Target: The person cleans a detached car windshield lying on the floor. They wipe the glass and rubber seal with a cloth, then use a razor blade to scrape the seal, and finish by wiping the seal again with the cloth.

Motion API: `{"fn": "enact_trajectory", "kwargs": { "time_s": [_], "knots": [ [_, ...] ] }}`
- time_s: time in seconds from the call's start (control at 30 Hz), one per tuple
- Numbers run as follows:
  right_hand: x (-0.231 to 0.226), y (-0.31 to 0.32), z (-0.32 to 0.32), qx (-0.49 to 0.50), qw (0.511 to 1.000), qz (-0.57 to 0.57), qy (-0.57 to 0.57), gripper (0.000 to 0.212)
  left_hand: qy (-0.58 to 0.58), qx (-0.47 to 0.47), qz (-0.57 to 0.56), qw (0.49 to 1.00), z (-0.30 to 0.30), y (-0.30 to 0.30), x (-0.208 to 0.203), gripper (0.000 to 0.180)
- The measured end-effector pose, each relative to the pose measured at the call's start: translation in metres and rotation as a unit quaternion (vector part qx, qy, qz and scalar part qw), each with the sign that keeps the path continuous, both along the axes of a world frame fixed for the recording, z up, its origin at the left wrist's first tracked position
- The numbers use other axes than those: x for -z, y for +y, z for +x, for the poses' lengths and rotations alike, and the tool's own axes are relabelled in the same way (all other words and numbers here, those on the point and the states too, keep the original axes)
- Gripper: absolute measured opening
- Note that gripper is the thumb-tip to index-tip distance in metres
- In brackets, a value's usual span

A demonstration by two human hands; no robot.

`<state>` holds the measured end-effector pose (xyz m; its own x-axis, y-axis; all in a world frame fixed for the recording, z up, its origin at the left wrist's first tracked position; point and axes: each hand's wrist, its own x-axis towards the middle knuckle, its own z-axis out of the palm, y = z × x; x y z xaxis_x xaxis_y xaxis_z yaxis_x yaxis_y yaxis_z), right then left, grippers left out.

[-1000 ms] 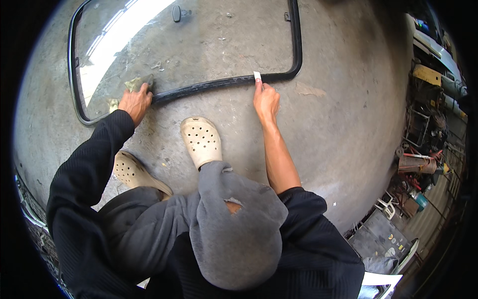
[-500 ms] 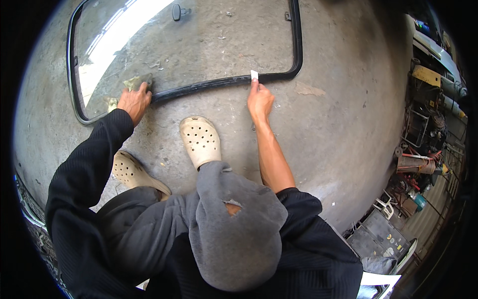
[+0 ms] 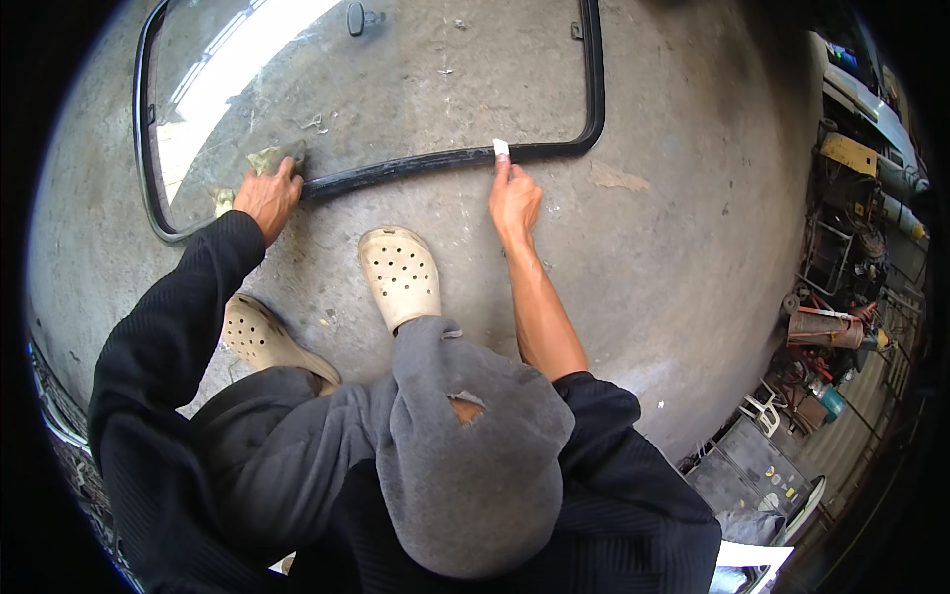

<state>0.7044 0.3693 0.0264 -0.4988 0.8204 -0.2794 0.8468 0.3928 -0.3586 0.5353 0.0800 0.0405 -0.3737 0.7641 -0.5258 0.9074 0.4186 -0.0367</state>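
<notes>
A large windshield pane [image 3: 396, 104] framed in a black rubber seal [image 3: 396, 169] lies on the concrete floor ahead of me. My left hand [image 3: 267, 201] is closed around a crumpled pale yellow-green cloth [image 3: 265, 158] at the seal's near edge, left of the middle. Its palm covers that stretch of the seal. Further right, my right hand [image 3: 515, 205] pinches a small flat white piece [image 3: 501, 148] between thumb and fingers. The piece stands up against the same near edge, short of the rounded right corner.
My feet in beige clogs [image 3: 400, 272] are just behind the near edge. A rear-view mirror [image 3: 355, 18] shows at the pane's far part. A flat brown scrap [image 3: 618, 178] lies right of the frame. Machinery and clutter [image 3: 831, 322] line the far right side.
My right hand has slid slightly left along the seal with the white piece. The left hand stays at the same spot on the edge with the cloth.
</notes>
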Motion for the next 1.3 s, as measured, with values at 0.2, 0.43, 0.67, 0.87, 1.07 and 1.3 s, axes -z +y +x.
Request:
{"fn": "enact_trajectory", "kwargs": {
  "time_s": [0.2,0.43,0.67,0.87,1.07,1.3],
  "knots": [
    [0.004,0.003,0.002,-0.004,1.0,0.01,-0.009,0.048,0.005,0.003,-0.008,1.0,-0.001,0.0,-0.002,0.027],
    [0.001,0.002,0.004,0.018,1.0,-0.017,0.0,0.048,0.002,0.0,-0.019,1.0,-0.001,0.002,-0.003,0.027],
    [-0.001,0.002,0.002,0.014,1.0,-0.002,0.006,0.046,0.004,0.0,-0.025,1.0,0.001,0.004,-0.004,0.027],
    [0.001,-0.003,0.003,0.002,1.0,0.003,0.012,0.045,0.017,0.005,0.016,1.0,0.001,0.001,-0.002,0.02],
    [0.007,-0.001,0.006,0.031,0.999,-0.008,0.021,0.046,0.023,0.014,0.014,1.0,0.001,-0.001,-0.004,0.02],
    [0.002,-0.006,0.005,-0.01,1.0,0.0,0.01,0.046,0.027,0.015,0.028,0.999,0.003,-0.005,0.0,0.02]
  ]
}}
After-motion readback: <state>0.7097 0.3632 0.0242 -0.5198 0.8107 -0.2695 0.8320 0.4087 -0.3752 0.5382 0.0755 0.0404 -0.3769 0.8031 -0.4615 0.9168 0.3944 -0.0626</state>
